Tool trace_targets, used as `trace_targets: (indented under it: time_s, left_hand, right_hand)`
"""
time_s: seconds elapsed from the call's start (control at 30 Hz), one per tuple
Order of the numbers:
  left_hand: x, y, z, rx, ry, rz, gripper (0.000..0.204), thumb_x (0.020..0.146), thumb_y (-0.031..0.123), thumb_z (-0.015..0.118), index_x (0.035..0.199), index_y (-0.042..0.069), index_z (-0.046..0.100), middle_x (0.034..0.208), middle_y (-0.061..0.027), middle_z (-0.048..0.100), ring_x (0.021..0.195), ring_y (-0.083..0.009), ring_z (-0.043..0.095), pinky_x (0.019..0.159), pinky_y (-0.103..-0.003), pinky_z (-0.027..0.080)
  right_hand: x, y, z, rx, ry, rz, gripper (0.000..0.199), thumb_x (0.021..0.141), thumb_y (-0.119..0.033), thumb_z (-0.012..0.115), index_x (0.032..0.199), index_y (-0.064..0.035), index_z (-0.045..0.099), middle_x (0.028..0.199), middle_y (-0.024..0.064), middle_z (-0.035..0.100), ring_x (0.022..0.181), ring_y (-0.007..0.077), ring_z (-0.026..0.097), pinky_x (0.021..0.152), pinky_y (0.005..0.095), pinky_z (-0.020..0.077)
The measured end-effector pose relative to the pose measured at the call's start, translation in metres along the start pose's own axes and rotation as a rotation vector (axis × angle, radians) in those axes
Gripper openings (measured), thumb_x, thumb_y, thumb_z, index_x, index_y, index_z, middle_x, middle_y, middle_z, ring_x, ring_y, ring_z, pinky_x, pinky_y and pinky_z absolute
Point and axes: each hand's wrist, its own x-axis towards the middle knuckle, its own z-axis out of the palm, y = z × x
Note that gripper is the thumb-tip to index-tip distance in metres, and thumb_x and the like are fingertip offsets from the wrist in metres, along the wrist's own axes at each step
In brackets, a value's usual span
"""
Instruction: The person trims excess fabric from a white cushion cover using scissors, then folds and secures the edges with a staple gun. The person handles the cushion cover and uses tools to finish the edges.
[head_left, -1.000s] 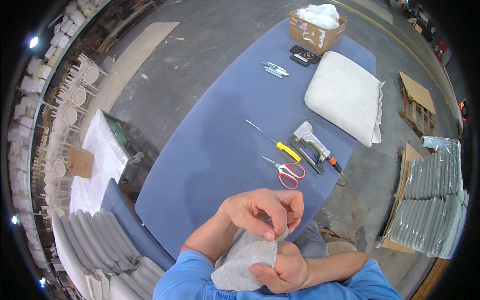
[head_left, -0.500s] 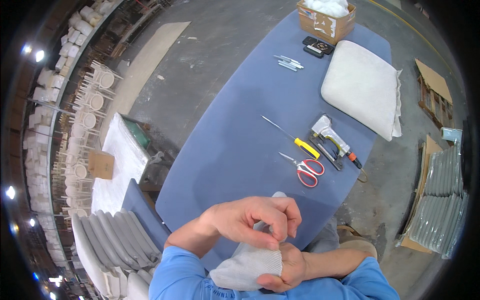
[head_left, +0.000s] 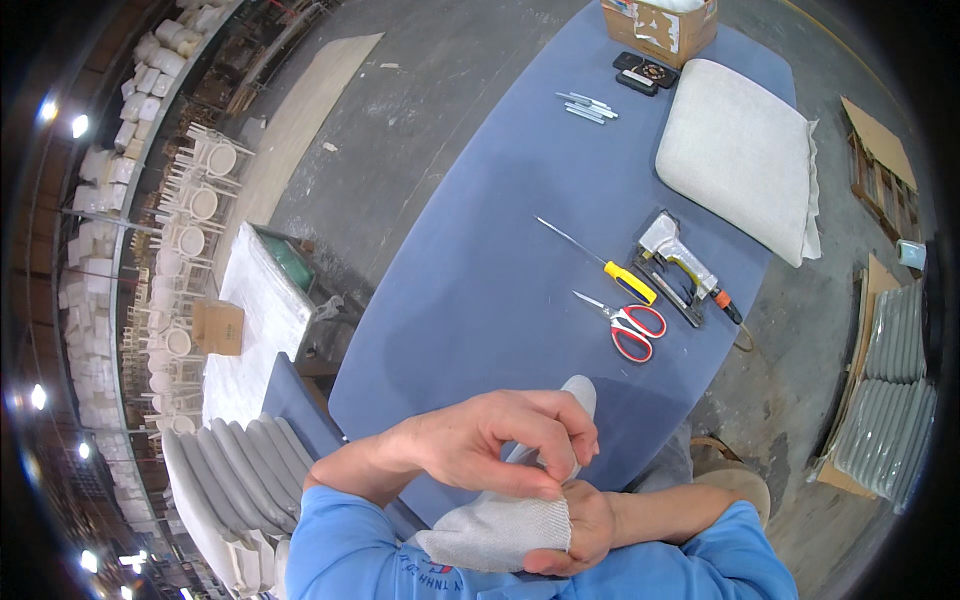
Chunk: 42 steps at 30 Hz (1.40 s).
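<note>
A whitish knit work glove (head_left: pixel 490 532) with a ribbed cuff lies in front of my chest, over the near edge of the blue table. My left hand (head_left: pixel 490 440) is bare and closed, thumb and fingers pinching the cuff. The right hand (head_left: pixel 590 525) is at the cuff, its thumb outside along the lower edge; its other fingers are hidden by the knit. Past my left fingers a rounded light fabric end (head_left: pixel 580 394) sticks out; whether it belongs to the same glove, I cannot tell. Beyond lie red-handled scissors (head_left: pixel 633 332), a yellow-handled screwdriver (head_left: pixel 630 283) and a staple gun (head_left: pixel 680 262).
A pale cushion (head_left: pixel 735 155) lies at the table's far right, near a carton (head_left: pixel 650 35), dark devices (head_left: pixel 640 75) and thin pale sticks (head_left: pixel 588 108). Grey padded panels (head_left: pixel 235 475) stand at left. Wrapped panels (head_left: pixel 885 430) stack on the right.
The view has shifted slightly, so the table and tools sit a little further right and higher. My hands keep nearly the same hold on the glove.
</note>
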Motion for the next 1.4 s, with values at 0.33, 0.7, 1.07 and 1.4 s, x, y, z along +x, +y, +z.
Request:
trace_targets:
  time_s: [0.33,0.7,1.07,1.4]
  left_hand:
    - [-0.002,0.006,-0.001,0.059,0.003,-0.038,0.012,0.094,0.006,0.076,0.106,0.004,0.075,0.123,-0.015,0.062,0.114,-0.0258,0.063,0.095,-0.037,0.052]
    - [0.001,0.022,0.022,0.309,0.153,-0.159,0.026,0.094,0.003,0.065,0.12,0.003,0.069,0.123,-0.0119,0.06,0.114,-0.0231,0.06,0.098,-0.035,0.048]
    - [0.003,0.027,0.046,0.389,0.295,-0.332,0.04,0.097,0.01,0.065,0.135,0.002,0.058,0.147,-0.0171,0.053,0.145,-0.0303,0.047,0.118,-0.043,0.037]
    - [0.011,0.047,0.057,0.445,0.447,-0.738,0.07,0.102,0.027,0.062,0.161,0.003,0.035,0.136,-0.0225,0.064,0.126,-0.0302,0.064,0.107,-0.04,0.049]
  right_hand:
    - [-0.001,-0.01,-0.008,-0.21,0.213,-0.054,0.034,0.106,-0.03,0.06,0.121,-0.0015,0.071,0.119,0.0163,0.071,0.105,0.0317,0.07,0.094,0.0395,0.0556]
    - [-0.027,0.004,-0.02,-0.421,0.287,0.05,0.028,0.103,-0.03,0.065,0.093,-0.0043,0.07,0.067,0.0104,0.062,0.053,0.0309,0.061,0.049,0.0379,0.049]
    - [-0.032,0.016,-0.037,-0.342,0.251,0.006,0.027,0.106,-0.029,0.061,0.093,-0.0066,0.07,0.078,0.0081,0.069,0.067,0.0308,0.069,0.063,0.0398,0.0556]
    - [-0.015,0.02,-0.046,-0.274,0.259,0.021,0.013,0.1,-0.019,0.069,0.095,-0.0078,0.072,0.075,0.007,0.069,0.064,0.027,0.069,0.061,0.0387,0.0562]
